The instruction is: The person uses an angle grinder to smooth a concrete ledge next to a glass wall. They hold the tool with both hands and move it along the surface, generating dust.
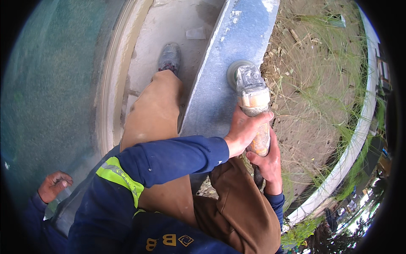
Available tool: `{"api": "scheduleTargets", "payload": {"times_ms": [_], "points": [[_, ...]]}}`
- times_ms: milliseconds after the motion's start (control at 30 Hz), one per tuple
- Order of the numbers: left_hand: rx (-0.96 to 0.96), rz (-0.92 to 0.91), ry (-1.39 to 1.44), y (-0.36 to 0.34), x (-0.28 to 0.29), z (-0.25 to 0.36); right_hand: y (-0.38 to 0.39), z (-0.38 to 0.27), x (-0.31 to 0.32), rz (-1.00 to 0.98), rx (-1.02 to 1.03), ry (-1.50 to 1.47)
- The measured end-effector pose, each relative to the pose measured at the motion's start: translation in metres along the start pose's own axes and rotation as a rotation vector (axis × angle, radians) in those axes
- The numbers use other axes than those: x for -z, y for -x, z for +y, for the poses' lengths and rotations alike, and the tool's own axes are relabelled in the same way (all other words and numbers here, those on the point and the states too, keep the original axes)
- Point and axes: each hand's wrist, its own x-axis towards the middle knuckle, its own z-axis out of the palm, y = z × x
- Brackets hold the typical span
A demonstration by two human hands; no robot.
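A worn, dusty angle grinder (255, 94) with a yellowish body lies over a blue-grey stone slab (230, 38). Its round disc (233, 73) is against the slab's top face, close to the right edge. My left hand (244, 130) wraps round the upper part of the body, just behind the gear head. Lower down, my right hand (269, 163) grips the rear end, where a dark cord (258, 177) hangs out. Both hands are closed on the tool, and part of its body is hidden beneath the fingers.
My shoe (170, 58) stands on a dusty pale ledge (190, 17) left of the slab. Beyond a moulded edge (111, 76) lies a greenish surface (55, 84). Another person's hand (55, 186) shows at far left. Soil with grass (313, 97) and a curved pale kerb (359, 131) lie right.
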Motion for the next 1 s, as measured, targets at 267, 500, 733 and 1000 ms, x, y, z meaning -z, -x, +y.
{"api": "scheduleTargets", "payload": {"times_ms": [267, 500, 733, 1000], "points": [[-0.021, 0.026, 0.005, 0.008, 0.012, 0.001, -0.002, -0.002, -0.004, -0.061, -0.012, -0.016], [0.008, -0.069, 0.009, 0.006, 0.002, -0.01, 0.009, 0.008, 0.008, 0.017, -0.041, 0.007], [-0.004, 0.065, 0.114, 0.003, 0.009, 0.005, -0.005, 0.003, 0.0, -0.029, 0.008, 0.048], [0.021, -0.008, 0.027, 0.008, 0.0, 0.0, 0.008, 0.009, 0.007, 0.031, -0.013, 0.05]]}}
